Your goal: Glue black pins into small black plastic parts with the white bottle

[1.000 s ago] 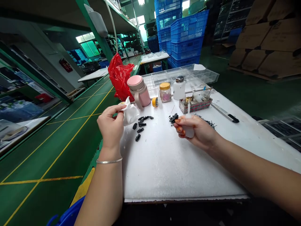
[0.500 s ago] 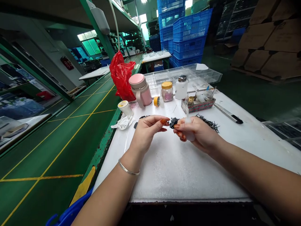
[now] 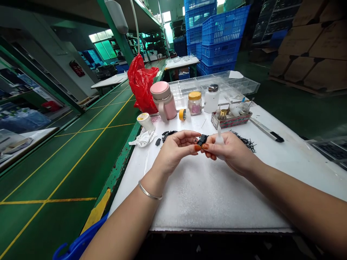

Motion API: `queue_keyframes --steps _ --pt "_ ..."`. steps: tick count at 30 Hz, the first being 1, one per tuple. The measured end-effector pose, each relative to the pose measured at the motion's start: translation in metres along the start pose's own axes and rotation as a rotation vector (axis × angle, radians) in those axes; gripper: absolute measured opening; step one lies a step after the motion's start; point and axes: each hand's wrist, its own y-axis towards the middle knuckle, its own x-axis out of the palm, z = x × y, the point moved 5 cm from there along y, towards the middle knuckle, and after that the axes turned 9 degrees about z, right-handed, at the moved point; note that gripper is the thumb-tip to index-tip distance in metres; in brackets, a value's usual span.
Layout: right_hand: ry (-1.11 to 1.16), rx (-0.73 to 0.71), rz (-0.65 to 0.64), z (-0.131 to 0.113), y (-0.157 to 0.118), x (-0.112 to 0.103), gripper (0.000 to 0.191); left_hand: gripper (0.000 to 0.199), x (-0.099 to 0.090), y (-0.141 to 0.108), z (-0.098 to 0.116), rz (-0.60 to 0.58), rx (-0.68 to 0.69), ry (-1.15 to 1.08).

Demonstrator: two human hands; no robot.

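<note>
Left hand (image 3: 179,147): thumb and fingertips pinched closed on the small black plastic piece (image 3: 202,139). Right hand (image 3: 230,150): closed too, thumb and fingers pinching the same piece from the other side, plus a translucent white squeeze bottle with a thin nozzle (image 3: 219,139) gripped in it, nozzle up. Lower bottle hidden by fingers.

Piece sits between both hands, above the white tabletop (image 3: 195,195). One piece held, one squeeze bottle.

Just beyond left hand: cluster of black plastic parts (image 3: 167,135), partly hidden, count unclear; one loose black part (image 3: 158,142) beside it. Left of those, one crumpled white cloth (image 3: 145,138), one white tub with yellow-labelled lid (image 3: 146,122) behind it. Past the hands: one pink lidded mug (image 3: 168,105), one orange tape roll (image 3: 182,115), one yellow-lidded clear jar (image 3: 195,105), one white bottle with silver cap (image 3: 211,100). Beyond right hand: one patterned open box (image 3: 233,121), many thin black strips (image 3: 246,142), uncountable, and one utility knife (image 3: 265,130).
</note>
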Motion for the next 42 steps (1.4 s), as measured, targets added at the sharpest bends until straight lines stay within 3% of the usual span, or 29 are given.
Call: queue_keyframes --steps 5,16,29,42 --pt "-0.126 -0.050 0.030 -0.005 0.000 -0.001 0.040 0.033 0.002 -0.001 0.002 0.033 0.074 0.000" --pt "-0.252 -0.151 0.030 -0.011 -0.003 -0.001 0.034 0.036 -0.002 -0.001 0.001 0.066 0.040 -0.041" --pt "-0.463 -0.310 0.124 -0.011 -0.005 -0.005 0.028 0.038 -0.001 -0.002 0.004 0.073 0.053 0.019" --pt "-0.327 -0.236 0.102 -0.009 -0.004 -0.003 0.029 0.033 0.001 -0.002 0.003 0.085 0.050 0.023"
